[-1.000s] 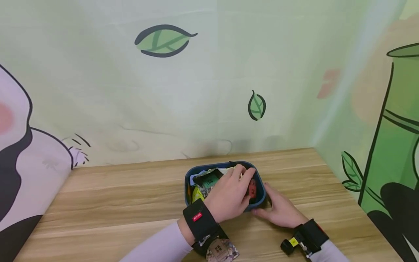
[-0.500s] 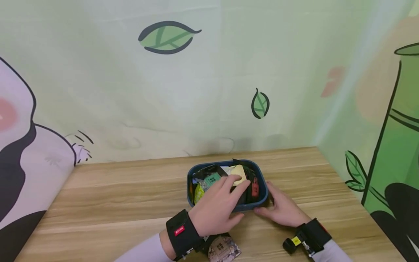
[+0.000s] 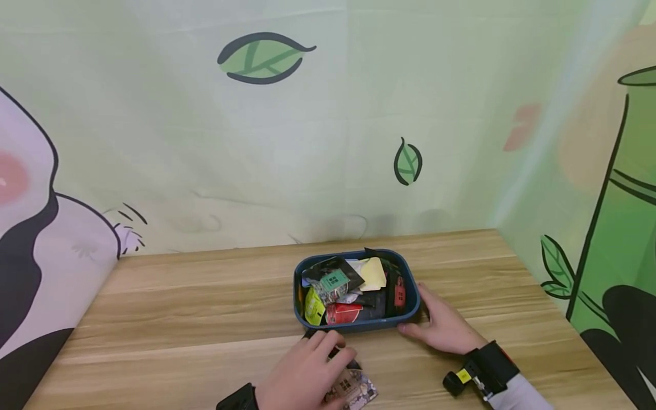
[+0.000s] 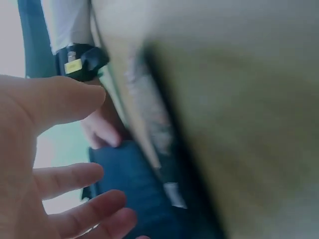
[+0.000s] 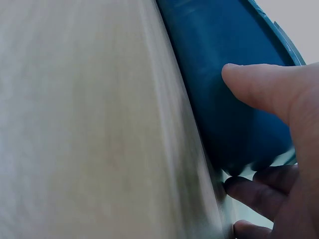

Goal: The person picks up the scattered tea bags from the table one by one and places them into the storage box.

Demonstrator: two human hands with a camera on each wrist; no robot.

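Note:
A blue oblong box (image 3: 361, 327) stands on the wooden table, filled with small packets. Among them are a black packet with a green label (image 3: 334, 281), a yellow-green packet (image 3: 314, 308) and a red one (image 3: 344, 313). My right hand (image 3: 445, 326) holds the box's near right corner, its thumb (image 5: 256, 89) along the front wall and fingers round the end. In front of the box lies a dark packet with a floral-patterned end (image 3: 361, 390). Over this packet is my left hand (image 3: 307, 370), fingers spread and slightly bent, holding nothing; the left wrist view shows it apart from the packet.
The wooden table (image 3: 205, 307) reaches back to a printed cloth wall (image 3: 328, 142) with leaf drawings. A side wall with a green bamboo print (image 3: 620, 228) borders the right. Black camera bands (image 3: 489, 367) are worn on the wrists.
My left hand has come out of the box, moving toward me and down to the packet in front. The right hand stays at the box's corner.

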